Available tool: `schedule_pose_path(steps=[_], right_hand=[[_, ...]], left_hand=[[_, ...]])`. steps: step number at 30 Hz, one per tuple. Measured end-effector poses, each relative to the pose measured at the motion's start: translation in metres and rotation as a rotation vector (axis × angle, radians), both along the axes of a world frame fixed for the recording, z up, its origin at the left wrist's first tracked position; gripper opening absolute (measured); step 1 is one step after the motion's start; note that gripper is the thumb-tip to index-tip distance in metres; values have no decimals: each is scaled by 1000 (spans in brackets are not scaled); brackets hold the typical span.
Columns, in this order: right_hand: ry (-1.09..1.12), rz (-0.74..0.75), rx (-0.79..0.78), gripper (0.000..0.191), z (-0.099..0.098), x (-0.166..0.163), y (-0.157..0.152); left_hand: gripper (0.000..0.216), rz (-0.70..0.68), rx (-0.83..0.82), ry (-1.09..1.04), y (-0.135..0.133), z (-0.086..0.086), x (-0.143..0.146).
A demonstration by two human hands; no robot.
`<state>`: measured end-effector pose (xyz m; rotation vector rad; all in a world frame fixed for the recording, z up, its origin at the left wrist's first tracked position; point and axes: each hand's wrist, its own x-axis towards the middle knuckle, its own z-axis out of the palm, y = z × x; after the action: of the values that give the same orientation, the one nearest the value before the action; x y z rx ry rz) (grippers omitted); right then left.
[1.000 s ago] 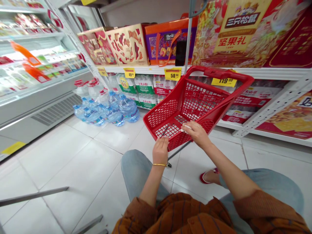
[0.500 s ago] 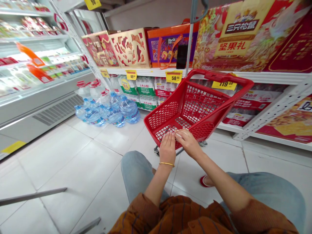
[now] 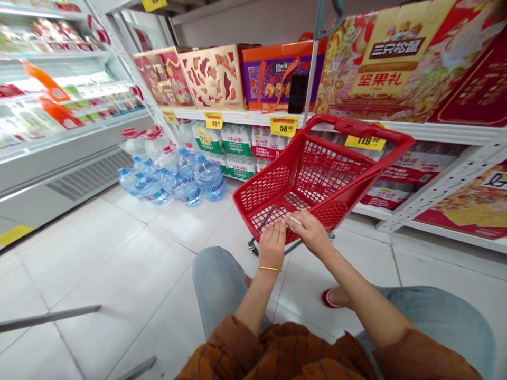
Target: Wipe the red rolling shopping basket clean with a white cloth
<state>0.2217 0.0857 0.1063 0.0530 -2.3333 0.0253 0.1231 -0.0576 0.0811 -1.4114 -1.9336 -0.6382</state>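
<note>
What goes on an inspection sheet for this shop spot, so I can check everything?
Surface: white tiled floor.
Job's things: red cart, just ahead of the person; small white thing at the right hand, too small to identify.
Clutter: blue-tinted bottles grouped on the floor.
Hands: left hand close beside the right hand, by the cart's near end; grip unclear.
Cables: nothing seen.
Surroundings: shelf with boxes; display case at left.

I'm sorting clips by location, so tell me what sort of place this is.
Most likely a supermarket: there is a red shopping cart, yellow price tags below boxed goods, and what looks like a chilled display case at the left.
</note>
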Motion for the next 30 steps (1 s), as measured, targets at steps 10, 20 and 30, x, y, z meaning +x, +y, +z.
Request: schedule_pose_path(steps=[10, 20, 30], right_hand=[[-28, -109, -35, 25, 4, 9, 37], [2, -158, -21, 21, 7, -4, 19], [61, -229, -50, 22, 4, -15, -11]], left_hand=[[45, -5, -55, 0, -3, -4, -8], [42, -33, -31, -13, -11, -4, -23], [39, 51, 5, -86, -12, 7, -23]])
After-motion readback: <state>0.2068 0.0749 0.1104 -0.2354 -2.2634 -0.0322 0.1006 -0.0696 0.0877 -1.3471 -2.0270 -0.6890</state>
